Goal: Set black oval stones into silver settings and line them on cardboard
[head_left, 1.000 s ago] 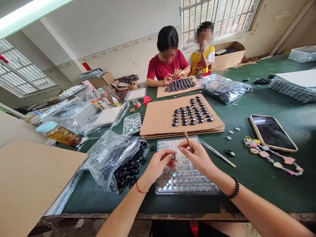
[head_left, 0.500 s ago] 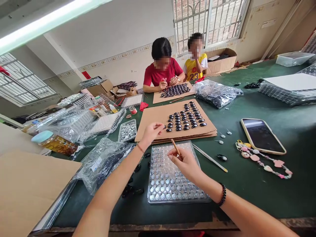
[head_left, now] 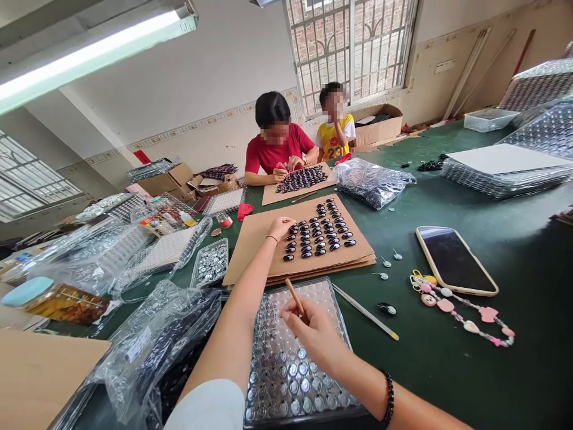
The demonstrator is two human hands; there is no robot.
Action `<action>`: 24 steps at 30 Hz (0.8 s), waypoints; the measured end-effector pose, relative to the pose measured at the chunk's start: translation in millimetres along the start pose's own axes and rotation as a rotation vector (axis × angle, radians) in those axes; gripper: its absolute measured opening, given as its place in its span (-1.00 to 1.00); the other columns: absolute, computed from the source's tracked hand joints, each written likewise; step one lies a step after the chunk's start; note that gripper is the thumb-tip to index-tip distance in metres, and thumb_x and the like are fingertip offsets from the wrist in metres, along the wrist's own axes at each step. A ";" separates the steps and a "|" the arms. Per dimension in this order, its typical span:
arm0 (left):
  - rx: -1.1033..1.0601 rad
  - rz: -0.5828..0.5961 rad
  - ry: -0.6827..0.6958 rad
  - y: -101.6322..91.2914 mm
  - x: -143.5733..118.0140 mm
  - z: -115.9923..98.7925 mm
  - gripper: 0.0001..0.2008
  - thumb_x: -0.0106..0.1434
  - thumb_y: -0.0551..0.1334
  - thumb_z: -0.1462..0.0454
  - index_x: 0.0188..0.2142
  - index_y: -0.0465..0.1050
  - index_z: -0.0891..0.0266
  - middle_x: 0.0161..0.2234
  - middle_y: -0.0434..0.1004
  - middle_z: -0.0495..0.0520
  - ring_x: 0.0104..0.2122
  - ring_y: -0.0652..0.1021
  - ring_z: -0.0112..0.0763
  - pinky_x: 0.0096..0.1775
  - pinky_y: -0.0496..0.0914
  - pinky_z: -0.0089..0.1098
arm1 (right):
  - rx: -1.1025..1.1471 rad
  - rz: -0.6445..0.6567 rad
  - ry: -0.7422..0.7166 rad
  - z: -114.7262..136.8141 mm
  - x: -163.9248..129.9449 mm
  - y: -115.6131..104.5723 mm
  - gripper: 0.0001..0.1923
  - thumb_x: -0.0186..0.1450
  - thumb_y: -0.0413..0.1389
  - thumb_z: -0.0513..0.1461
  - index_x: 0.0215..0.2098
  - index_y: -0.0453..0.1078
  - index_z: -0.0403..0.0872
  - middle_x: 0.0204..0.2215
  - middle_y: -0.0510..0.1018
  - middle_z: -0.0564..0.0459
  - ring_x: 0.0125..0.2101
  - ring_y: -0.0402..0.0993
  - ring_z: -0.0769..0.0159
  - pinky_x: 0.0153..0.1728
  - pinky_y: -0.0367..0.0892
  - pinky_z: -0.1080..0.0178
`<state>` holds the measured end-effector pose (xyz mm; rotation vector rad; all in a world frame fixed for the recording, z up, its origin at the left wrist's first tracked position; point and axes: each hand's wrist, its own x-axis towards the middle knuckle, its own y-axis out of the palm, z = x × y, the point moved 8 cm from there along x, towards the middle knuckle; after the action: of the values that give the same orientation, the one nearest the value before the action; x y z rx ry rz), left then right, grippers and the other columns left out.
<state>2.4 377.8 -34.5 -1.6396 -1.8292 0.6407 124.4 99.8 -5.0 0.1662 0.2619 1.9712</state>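
In the head view the person's left hand (head_left: 281, 227) reaches out over the cardboard sheet (head_left: 250, 251), fingertips pinched at the near-left corner of the rows of dark oval pieces (head_left: 319, 234); whether a piece is still between them is hidden by the fingers. The right hand (head_left: 313, 325) is closed around a thin wooden stick (head_left: 294, 297), hovering over the clear blister tray (head_left: 290, 370) of small round parts at the bench (head_left: 470, 382) edge. To do this step well, the piece looks best set down in line with its row, close beside its neighbours without nudging them, while the stick hand stays steady above the tray. A phone (head_left: 455, 260) and beaded charm (head_left: 461, 313) lie well apart to the right.
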 end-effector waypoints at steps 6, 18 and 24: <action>0.037 -0.115 -0.033 -6.2 -7.1 1.2 -0.77 -0.01 0.23 0.10 -0.47 0.48 0.22 -0.45 0.52 0.04 -0.38 0.48 -0.33 -0.30 0.27 -0.35 | 0.004 0.011 0.021 4.6 -1.6 1.1 -0.90 0.14 -0.02 -0.23 -0.48 0.23 -0.13 -0.66 0.15 0.20 -0.63 0.04 0.48 -0.62 -0.03 0.39; 0.013 -0.219 -0.054 -15.0 -26.9 4.2 -0.74 -0.12 0.28 0.09 -0.52 0.40 0.23 -0.58 0.40 -0.03 -0.54 0.40 -0.46 -0.46 0.23 -0.46 | 0.007 0.015 -0.011 1.2 -2.8 3.4 -0.91 0.14 -0.02 -0.24 -0.48 0.24 -0.12 -0.67 0.13 0.21 -0.65 0.02 0.50 -0.64 -0.04 0.41; 0.018 -0.196 -0.028 -16.0 -37.4 3.9 -0.74 -0.15 0.30 0.10 -0.55 0.39 0.23 -0.66 0.30 -0.08 -0.59 0.35 -0.48 -0.51 0.18 -0.48 | -0.022 0.006 -0.032 2.4 -4.7 3.1 -0.90 0.14 -0.02 -0.23 -0.48 0.25 -0.11 -0.66 0.14 0.20 -0.64 0.02 0.49 -0.63 -0.04 0.40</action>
<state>-9.3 339.0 -30.3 -1.4238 -1.9682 0.5951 124.1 94.6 -1.9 0.1842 0.2189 1.9745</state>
